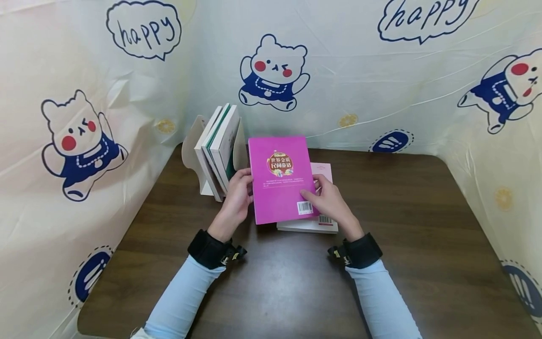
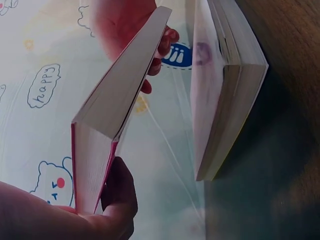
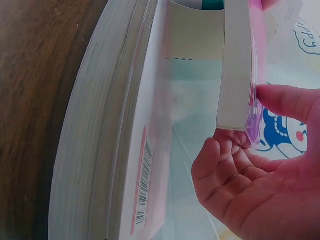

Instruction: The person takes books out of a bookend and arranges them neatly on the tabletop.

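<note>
Holding a magenta book (image 1: 281, 179) with both hands, raised clear of the tabletop (image 1: 423, 226), back cover with barcode facing the head camera. Left hand (image 1: 236, 197) grips the book's left edge: fingers curled round it, thumb on the cover side. Right hand (image 1: 328, 200) pinches the lower right corner near the barcode, thumb on the cover and fingers curled beneath; the right wrist view shows the corner caught between thumb and fingertips.

Directly under the raised book, a stack of pink-covered books (image 1: 315, 221) lies flat on the tabletop, its own barcode visible at the near edge. The wrist views show open air between the held book and this stack, so the two are apart. The held book tilts, with its far edge higher.

Just left of the left hand, a cream bookend stand (image 1: 191, 141) holds several upright books (image 1: 218, 146), white and green spines leaning slightly. The magenta book's left edge sits near these but contact cannot be told.

Cream cloth with cartoon bears (image 1: 275, 70) and "happy" speech bubbles surrounds the tabletop on three sides
</note>
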{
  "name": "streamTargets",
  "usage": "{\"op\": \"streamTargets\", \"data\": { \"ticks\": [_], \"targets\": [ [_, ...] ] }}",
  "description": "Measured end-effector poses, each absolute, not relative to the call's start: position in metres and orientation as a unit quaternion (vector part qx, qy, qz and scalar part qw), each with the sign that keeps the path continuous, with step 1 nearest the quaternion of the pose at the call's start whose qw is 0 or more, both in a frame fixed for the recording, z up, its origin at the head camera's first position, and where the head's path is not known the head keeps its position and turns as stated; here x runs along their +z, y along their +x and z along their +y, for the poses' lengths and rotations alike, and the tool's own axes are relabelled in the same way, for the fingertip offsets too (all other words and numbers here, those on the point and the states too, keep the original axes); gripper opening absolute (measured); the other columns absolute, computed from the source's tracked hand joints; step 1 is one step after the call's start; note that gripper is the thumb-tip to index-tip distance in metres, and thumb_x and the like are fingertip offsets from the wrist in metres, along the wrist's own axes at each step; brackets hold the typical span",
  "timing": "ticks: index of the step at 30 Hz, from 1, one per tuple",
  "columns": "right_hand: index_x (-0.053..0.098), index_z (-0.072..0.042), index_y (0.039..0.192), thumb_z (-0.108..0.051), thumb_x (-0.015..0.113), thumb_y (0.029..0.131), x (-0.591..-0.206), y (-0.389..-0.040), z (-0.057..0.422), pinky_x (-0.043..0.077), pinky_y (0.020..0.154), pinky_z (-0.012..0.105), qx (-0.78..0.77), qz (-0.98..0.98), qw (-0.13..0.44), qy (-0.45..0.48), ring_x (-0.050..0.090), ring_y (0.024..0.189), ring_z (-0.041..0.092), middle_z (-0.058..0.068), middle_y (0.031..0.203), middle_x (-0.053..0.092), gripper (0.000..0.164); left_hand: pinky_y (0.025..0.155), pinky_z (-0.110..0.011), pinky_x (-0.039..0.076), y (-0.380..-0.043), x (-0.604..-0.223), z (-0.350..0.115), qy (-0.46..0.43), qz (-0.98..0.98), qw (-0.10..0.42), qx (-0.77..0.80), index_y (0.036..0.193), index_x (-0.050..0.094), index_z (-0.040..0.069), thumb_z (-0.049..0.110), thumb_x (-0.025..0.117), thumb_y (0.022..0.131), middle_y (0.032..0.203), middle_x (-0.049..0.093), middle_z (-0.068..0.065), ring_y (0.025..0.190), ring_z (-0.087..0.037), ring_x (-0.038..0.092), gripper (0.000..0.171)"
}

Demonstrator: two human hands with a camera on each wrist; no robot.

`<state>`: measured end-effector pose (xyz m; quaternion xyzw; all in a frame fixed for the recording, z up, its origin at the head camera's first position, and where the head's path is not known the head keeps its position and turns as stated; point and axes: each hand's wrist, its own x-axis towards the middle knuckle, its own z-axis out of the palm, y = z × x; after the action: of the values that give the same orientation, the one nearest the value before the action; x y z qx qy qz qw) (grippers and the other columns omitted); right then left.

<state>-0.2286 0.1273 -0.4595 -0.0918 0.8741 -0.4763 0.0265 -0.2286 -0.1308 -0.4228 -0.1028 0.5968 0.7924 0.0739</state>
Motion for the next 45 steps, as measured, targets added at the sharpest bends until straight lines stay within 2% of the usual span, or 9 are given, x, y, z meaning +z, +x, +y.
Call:
{"op": "streamTargets", "data": {
  "ticks": [9,18,23,29,37,41,45],
  "targets": [
    [0.044,0.001,0.145,-0.027,0.071,0.096,-0.458,-0.226,0.127,0.053,0.067,0.033,-0.472,0.878,0.029,-0.073,0.059,0.09,0.031,0.021,0.12,0.061,0.063,0.084,-0.036,0.05,-0.229,-0.428,-0.131,-0.082,0.62,0.086,0.775,0.145,0.048,0.004,0.014,0.046,0.11,0.126,0.057,-0.01,0.106,-0.021,0.056,0.036],
    [0.042,0.001,0.149,-0.027,0.072,0.096,-0.463,-0.225,0.13,0.053,0.069,0.034,-0.465,0.882,0.029,-0.069,0.06,0.093,0.032,0.021,0.12,0.061,0.067,0.1,-0.046,0.046,-0.231,-0.435,-0.132,-0.077,0.66,0.089,0.742,0.151,0.05,0.006,0.006,0.045,0.109,0.137,0.05,-0.014,0.117,-0.027,0.052,0.042],
    [0.042,0.001,0.147,-0.028,0.072,0.096,-0.465,-0.225,0.132,0.052,0.069,0.035,-0.466,0.882,0.03,-0.065,0.061,0.092,0.032,0.022,0.117,0.061,0.066,0.105,-0.049,0.046,-0.234,-0.439,-0.129,-0.064,0.683,0.081,0.723,0.153,0.049,0.005,0.005,0.045,0.109,0.14,0.049,-0.016,0.119,-0.029,0.053,0.044],
    [0.04,0.001,0.147,-0.032,0.073,0.095,-0.468,-0.226,0.139,0.058,0.073,0.037,-0.459,0.885,0.047,-0.06,0.063,0.095,0.032,0.021,0.118,0.061,0.071,0.109,-0.049,0.042,-0.234,-0.443,-0.124,-0.057,0.699,0.071,0.709,0.153,0.048,0.003,0.002,0.046,0.106,0.144,0.047,-0.019,0.122,-0.032,0.049,0.046],
    [0.039,0.003,0.145,-0.032,0.073,0.095,-0.466,-0.227,0.151,0.063,0.087,0.052,-0.451,0.888,0.062,-0.065,0.065,0.104,0.036,0.024,0.124,0.061,0.07,0.118,-0.056,0.038,-0.238,-0.45,-0.113,-0.059,0.717,0.071,0.691,0.153,0.048,0.001,-0.002,0.048,0.103,0.147,0.047,-0.021,0.136,-0.036,0.041,0.049],
    [0.039,0.004,0.142,-0.032,0.073,0.095,-0.465,-0.228,0.153,0.061,0.089,0.054,-0.446,0.89,0.072,-0.061,0.065,0.104,0.037,0.026,0.124,0.062,0.068,0.116,-0.055,0.04,-0.24,-0.452,-0.109,-0.062,0.724,0.08,0.682,0.153,0.046,0.0,-0.003,0.048,0.101,0.146,0.048,-0.021,0.137,-0.036,0.039,0.052],
    [0.038,0.004,0.143,-0.032,0.072,0.096,-0.467,-0.228,0.155,0.061,0.091,0.055,-0.437,0.894,0.081,-0.053,0.064,0.105,0.037,0.026,0.125,0.062,0.068,0.11,-0.051,0.043,-0.243,-0.456,-0.106,-0.057,0.726,0.085,0.68,0.153,0.045,-0.002,-0.007,0.047,0.098,0.142,0.049,-0.022,0.131,-0.035,0.043,0.055]
  ]
}}
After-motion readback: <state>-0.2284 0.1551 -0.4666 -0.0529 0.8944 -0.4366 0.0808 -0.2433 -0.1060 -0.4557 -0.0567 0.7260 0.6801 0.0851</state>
